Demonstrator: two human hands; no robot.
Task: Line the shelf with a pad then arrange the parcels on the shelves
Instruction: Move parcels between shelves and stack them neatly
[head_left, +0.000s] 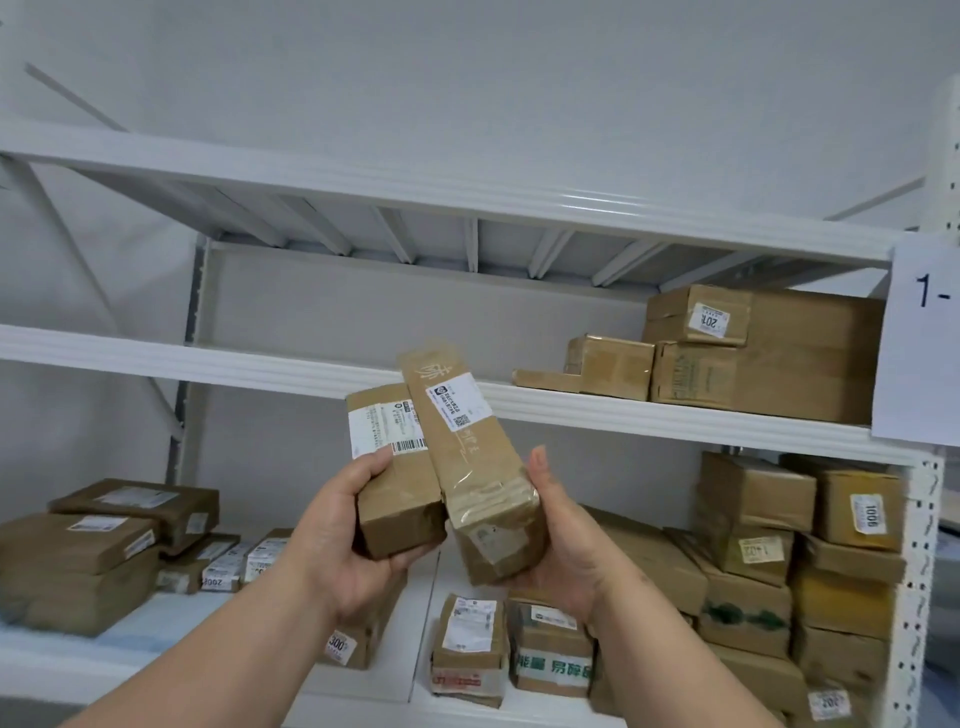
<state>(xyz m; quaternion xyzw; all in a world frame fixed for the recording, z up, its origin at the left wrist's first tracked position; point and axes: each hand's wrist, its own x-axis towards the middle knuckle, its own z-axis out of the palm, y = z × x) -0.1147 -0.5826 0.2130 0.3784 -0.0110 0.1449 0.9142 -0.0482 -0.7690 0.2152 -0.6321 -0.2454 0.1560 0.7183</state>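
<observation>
My left hand (353, 525) grips a short brown parcel (389, 467) with a white barcode label. My right hand (558, 535) holds a longer taped brown parcel (467, 441) tilted up to the left, its top end overlapping the front edge of the middle shelf (208, 358). The two parcels touch side by side, raised in front of the white metal rack. The middle shelf carries several cardboard parcels (753, 353) at its right end. The lower shelf (156, 618) has a pale pad on it and many parcels.
The top shelf (467, 202) shows only its underside. Flat parcels (88, 545) are stacked at the lower left, and tall stacks of boxes (805, 545) fill the lower right. A paper sign (924, 338) hangs on the right upright. The wall is behind.
</observation>
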